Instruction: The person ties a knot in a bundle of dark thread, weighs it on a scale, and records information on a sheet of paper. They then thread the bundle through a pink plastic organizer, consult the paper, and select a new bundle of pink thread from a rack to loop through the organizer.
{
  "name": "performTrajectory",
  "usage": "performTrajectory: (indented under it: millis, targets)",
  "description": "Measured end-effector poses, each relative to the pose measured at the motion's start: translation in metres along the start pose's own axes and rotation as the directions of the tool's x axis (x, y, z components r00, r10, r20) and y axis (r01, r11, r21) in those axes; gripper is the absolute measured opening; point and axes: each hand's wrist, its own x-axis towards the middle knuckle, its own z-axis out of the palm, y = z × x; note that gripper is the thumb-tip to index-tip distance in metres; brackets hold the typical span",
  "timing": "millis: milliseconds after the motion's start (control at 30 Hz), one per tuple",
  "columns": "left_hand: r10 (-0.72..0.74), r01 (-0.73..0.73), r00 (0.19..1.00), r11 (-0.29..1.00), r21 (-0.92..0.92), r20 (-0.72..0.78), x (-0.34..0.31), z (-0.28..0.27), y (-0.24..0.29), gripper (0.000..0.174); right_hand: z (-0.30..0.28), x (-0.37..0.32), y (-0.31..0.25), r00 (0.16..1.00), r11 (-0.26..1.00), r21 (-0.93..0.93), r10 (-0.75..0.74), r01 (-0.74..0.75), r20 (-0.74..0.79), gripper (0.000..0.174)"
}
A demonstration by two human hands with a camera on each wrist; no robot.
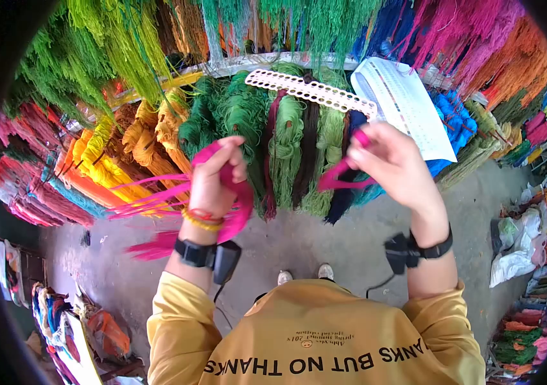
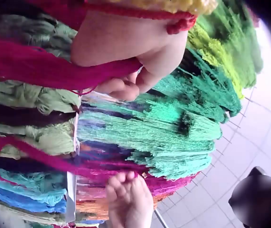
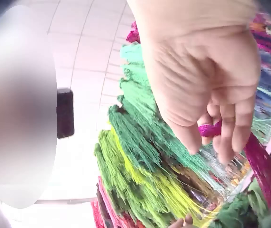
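Note:
In the head view a bundle of magenta yarn point(image 1: 243, 204) hangs over the left hand point(image 1: 214, 176), whose fingers curl round it; loose ends trail off to the left. The right hand point(image 1: 386, 160) pinches another magenta strand point(image 1: 339, 177) between thumb and fingers, well apart from the left hand. The left wrist view has the thick yarn point(image 2: 55, 71) running into the left hand point(image 2: 130, 52). From the right wrist view, the strand point(image 3: 263, 166) passes through the fingers of the right hand point(image 3: 206, 80).
A white perforated card point(image 1: 312, 91) with dark red, brown and navy tassels lies over green skeins point(image 1: 286, 141) on the rack. Beside it is a printed sheet point(image 1: 408, 106). Yellow and orange skeins point(image 1: 138, 144) hang at the left, and white plastic bags point(image 1: 520, 240) lie at the right.

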Motion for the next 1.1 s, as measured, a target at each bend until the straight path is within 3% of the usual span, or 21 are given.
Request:
performTrajectory:
  millis: [33,100,167,267,367,500,700,833,1100]
  targets:
    - [-0.012,0.012,1.0,1.0,0.023,0.0,0.008,0.01,-0.003,0.018,0.005,0.019,-0.001,0.999,0.972,-0.23,-0.053,0.049,-0.01,0.024]
    - [-0.03,0.03,0.999,0.999,0.016,0.016,0.024,0.017,-0.012,0.018,0.019,0.057,-0.005,0.991,0.796,-0.604,-0.114,0.051,-0.066,0.029]
    - [-0.053,0.053,0.999,0.998,0.028,0.007,0.033,0.019,-0.02,0.018,0.034,0.09,0.025,0.964,0.614,-0.789,-0.224,0.027,-0.142,0.036]
    - [-0.058,0.058,0.998,0.998,0.015,0.031,0.037,0.02,-0.026,0.017,0.038,0.127,0.056,0.986,0.515,-0.849,-0.038,-0.119,-0.162,0.046]
    - [-0.053,0.053,0.998,0.998,0.035,0.019,0.04,0.019,-0.026,0.017,0.033,0.142,0.076,0.987,0.434,-0.887,0.095,-0.16,-0.132,0.052]
    - [-0.024,0.025,1.0,0.995,0.097,-0.019,0.044,0.02,-0.025,0.016,0.032,0.152,0.077,0.982,0.412,-0.892,0.103,-0.187,-0.158,0.053]
    - [0.094,-0.066,0.991,0.964,0.257,-0.097,0.052,0.024,-0.029,0.022,0.05,0.127,0.032,0.984,0.495,-0.859,-0.041,-0.129,-0.172,0.054]
    - [0.19,-0.135,0.967,0.947,0.291,-0.171,0.058,0.037,-0.032,0.018,0.069,0.111,0.031,0.953,0.481,-0.876,-0.255,-0.022,-0.165,0.045]
    - [0.31,-0.251,0.924,0.934,0.256,-0.226,0.062,0.037,-0.048,0.01,0.086,0.079,0.018,0.934,0.539,-0.842,-0.289,-0.02,-0.208,0.048]
